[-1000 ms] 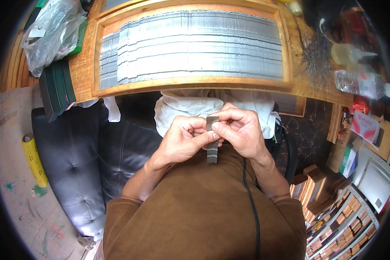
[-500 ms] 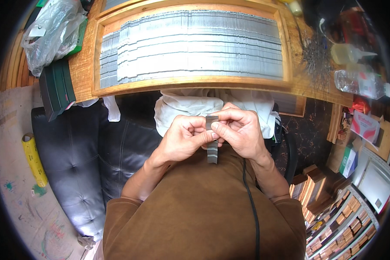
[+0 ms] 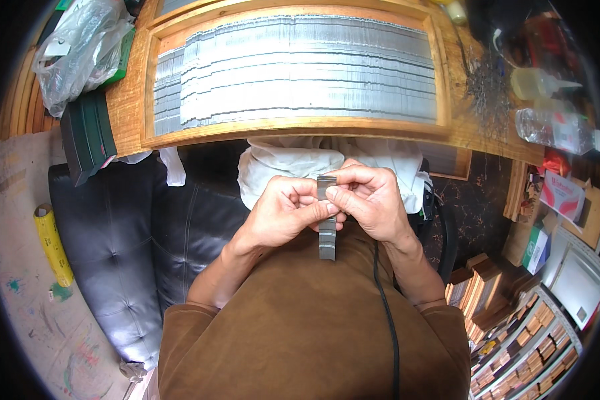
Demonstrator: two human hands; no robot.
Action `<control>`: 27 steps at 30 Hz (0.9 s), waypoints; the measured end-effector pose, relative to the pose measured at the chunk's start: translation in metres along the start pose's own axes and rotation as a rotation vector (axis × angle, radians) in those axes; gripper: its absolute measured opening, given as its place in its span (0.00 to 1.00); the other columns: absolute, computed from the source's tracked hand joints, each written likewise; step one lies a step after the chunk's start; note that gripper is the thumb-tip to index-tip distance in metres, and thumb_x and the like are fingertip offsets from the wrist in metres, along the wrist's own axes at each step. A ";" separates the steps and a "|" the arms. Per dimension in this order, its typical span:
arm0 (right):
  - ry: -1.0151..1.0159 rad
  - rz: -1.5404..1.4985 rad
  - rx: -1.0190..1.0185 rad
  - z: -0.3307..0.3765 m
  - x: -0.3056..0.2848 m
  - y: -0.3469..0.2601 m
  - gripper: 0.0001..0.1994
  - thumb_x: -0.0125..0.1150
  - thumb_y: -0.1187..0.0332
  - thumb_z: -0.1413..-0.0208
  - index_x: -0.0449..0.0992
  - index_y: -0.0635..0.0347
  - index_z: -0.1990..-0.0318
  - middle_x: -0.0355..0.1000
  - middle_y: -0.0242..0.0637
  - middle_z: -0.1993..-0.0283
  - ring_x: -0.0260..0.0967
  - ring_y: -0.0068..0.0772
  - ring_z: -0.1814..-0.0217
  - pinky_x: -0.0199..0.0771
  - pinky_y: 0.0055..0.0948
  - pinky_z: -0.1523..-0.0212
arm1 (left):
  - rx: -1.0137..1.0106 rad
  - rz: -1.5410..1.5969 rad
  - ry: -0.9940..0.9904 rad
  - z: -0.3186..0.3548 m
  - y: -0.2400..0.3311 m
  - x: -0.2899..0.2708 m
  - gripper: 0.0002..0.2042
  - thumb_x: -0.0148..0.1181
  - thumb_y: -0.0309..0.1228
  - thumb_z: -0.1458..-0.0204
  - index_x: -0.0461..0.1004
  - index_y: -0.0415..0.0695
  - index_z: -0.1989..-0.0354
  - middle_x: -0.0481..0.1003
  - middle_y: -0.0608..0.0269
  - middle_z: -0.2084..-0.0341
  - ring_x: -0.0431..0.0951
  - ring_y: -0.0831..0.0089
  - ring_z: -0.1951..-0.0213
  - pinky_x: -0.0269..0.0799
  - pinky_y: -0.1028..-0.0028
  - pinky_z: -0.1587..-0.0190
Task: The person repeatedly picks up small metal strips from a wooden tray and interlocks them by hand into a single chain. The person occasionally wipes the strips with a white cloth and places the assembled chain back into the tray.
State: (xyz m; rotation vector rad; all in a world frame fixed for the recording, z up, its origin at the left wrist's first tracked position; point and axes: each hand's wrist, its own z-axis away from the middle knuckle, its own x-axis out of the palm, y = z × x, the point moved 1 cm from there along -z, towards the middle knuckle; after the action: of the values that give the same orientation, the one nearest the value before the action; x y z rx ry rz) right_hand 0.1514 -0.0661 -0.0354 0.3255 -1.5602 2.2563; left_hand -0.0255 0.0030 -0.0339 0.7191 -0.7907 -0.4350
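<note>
While both hands meet in front of the chest, the left hand (image 3: 281, 217) and the right hand (image 3: 370, 203) are closed together on a small stack of grey metal strips (image 3: 327, 235). The fingers of both hands pinch the upper part of this stack, with the thumbs pressed on its near side, and its lower end hangs free below the hands, over the brown sweater (image 3: 313, 327). The stack stands almost upright between the two hands — its top edge shows just above the fingertips. A black cord (image 3: 384, 300) runs down the sweater from under the right hand. Just behind the hands lies a white cloth (image 3: 280, 163), crumpled on the lap. Beyond the cloth is a wooden tray (image 3: 300, 127) on the table, and it is filled with long rows of grey strips (image 3: 300, 73), packed side by side. To the left of the person is a black leather seat (image 3: 120, 233), and a yellow roll (image 3: 52, 243) lies on the floor beside it. On the right of the table stand a clear plastic bottle (image 3: 557, 130) and a small squeeze bottle (image 3: 537, 83) — well apart from the hands.
</note>
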 end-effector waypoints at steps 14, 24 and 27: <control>-0.062 0.011 -0.006 -0.001 -0.007 0.005 0.07 0.62 0.79 0.35 0.80 0.75 0.53 0.72 0.37 0.61 0.75 0.23 0.68 0.77 0.22 0.71 | 0.014 0.000 0.013 -0.001 -0.003 -0.001 0.06 0.64 0.25 0.36 0.81 0.33 0.57 0.85 0.55 0.66 0.86 0.75 0.63 0.80 0.79 0.61; 0.002 0.055 -0.052 0.003 0.000 -0.004 0.11 0.62 0.82 0.37 0.77 0.74 0.49 0.73 0.38 0.61 0.76 0.22 0.68 0.80 0.20 0.71 | 0.025 -0.032 0.039 0.001 0.000 -0.001 0.07 0.64 0.25 0.36 0.79 0.31 0.62 0.85 0.51 0.66 0.86 0.74 0.62 0.81 0.77 0.59; 0.046 0.045 -0.064 0.004 0.001 -0.004 0.12 0.63 0.83 0.38 0.75 0.73 0.47 0.74 0.38 0.61 0.77 0.21 0.68 0.82 0.20 0.70 | 0.011 -0.022 0.037 0.003 0.004 -0.001 0.08 0.64 0.25 0.36 0.79 0.31 0.63 0.85 0.51 0.67 0.86 0.73 0.62 0.82 0.77 0.58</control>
State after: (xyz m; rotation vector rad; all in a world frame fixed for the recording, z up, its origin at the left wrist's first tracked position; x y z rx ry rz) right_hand 0.1517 -0.0690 -0.0303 0.2208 -1.6272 2.2258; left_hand -0.0281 0.0048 -0.0295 0.7447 -0.7510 -0.4362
